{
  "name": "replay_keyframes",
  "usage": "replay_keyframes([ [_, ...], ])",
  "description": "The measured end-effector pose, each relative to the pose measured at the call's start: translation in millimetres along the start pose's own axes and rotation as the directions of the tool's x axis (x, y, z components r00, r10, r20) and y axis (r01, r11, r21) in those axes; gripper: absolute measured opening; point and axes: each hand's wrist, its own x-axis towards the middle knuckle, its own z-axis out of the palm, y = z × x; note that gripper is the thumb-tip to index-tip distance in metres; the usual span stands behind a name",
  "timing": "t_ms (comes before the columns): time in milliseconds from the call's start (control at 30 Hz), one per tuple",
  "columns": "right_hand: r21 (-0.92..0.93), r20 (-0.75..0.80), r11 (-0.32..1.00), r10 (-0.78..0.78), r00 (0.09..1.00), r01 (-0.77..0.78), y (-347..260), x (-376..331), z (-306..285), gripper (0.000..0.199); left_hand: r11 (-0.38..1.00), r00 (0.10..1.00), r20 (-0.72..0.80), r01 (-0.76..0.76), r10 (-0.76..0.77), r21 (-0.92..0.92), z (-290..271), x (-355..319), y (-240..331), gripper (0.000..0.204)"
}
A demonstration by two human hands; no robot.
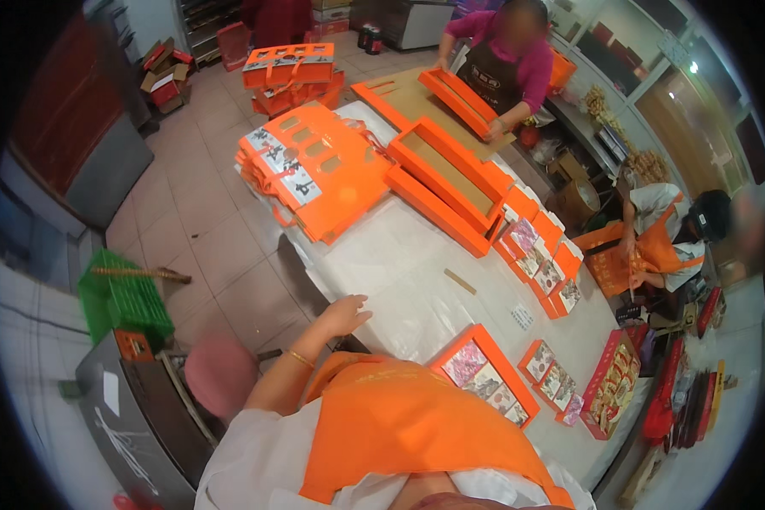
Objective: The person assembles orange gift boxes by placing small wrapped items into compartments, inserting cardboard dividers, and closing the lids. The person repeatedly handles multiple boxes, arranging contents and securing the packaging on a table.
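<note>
Bags (342,189), flat orange stack w/ oval cutouts, lie on creased white plastic sheet (391,276), beyond L hand (345,316); its fingers loosely extended, unclenched. R hand out of view, can't tell grip. Rect. orange tray (507,365) nr apron (421,416) holds squarish printed boxes (488,382).

Orange trays (438,216) smooth card; table cover (391,280) glossy plastic; apron (416,416) matt cloth; crate (110,306) plastic.

Downward fisheye view from head height
</note>
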Motion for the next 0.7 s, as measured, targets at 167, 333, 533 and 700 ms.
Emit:
replay_keyframes([
  [167, 0.076, -0.030, 0.997, 0.007, 1.000, -0.005, -47, 8, -1, 0.036, 0.997, 0.995, -0.066, -0.067, 0.069, 0.035, -72, 112, -20, 0.057],
  [333, 0.140, -0.076, 0.989, 0.047, 0.996, -0.036, -55, 4, 2, 0.035, 0.995, 0.926, -0.375, -0.080, 0.050, -0.063, -121, 203, -19, 0.053],
  [533, 0.217, -0.089, 0.973, 0.096, 0.991, -0.075, -30, -9, 22, 0.033, 0.928, 0.859, -0.430, 0.123, -0.277, -0.352, -106, 205, -47, 0.045],
  [700, 0.249, -0.140, 0.968, 0.016, 0.990, 0.019, -40, 17, 19, 0.032, 0.472, 0.753, -0.297, 0.021, -0.588, -0.881, -120, 190, -144, 0.029],
])
